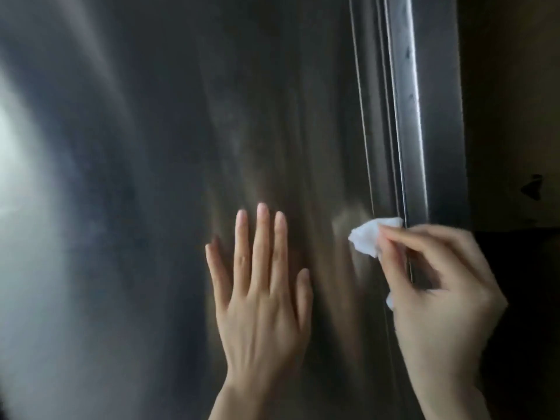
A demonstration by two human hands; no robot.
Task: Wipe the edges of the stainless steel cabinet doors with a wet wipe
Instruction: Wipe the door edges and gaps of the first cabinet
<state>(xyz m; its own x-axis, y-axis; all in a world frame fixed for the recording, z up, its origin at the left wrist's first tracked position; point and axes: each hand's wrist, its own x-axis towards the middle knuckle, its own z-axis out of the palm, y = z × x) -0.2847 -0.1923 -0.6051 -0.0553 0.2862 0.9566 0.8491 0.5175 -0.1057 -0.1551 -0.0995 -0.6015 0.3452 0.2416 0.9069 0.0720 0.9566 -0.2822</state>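
**Entry 1.** Fingers [404,236] of the right hand [439,286], 4 o'clock in view. Curled narrow, pinching a bunched white wet wipe [371,237]. A scrap of it shows below the hand.

**Entry 2.** Wet wipe. Its upper corner touches the vertical door edge [401,165], which runs from 1 o'clock down to 4 o'clock. The rest lies against the stainless steel cabinet door [151,177].

**Entry 3.** Left hand [260,298], 6 o'clock. Fingers straight and spread, flat on the door, holding nothing.

**Entry 4.** Bright strip [424,131], just beside the edge at 1 o'clock. It carries dark specks [408,53], kind unclear.

**Hazards, as judged:**
- a) The wad is small and only a corner meets the edge, so a stroke may skim the flat steel and leave the edge dirty.
- b) The pinch looks light, and drag along the edge could pull the wipe free.
- c) Bare fingertips sit close to the edge and may smear the steel or snag on folded metal.
- d) The flat left hand is likely to leave prints on the door.
- e) The specks sit well above the wipe and are easily missed.
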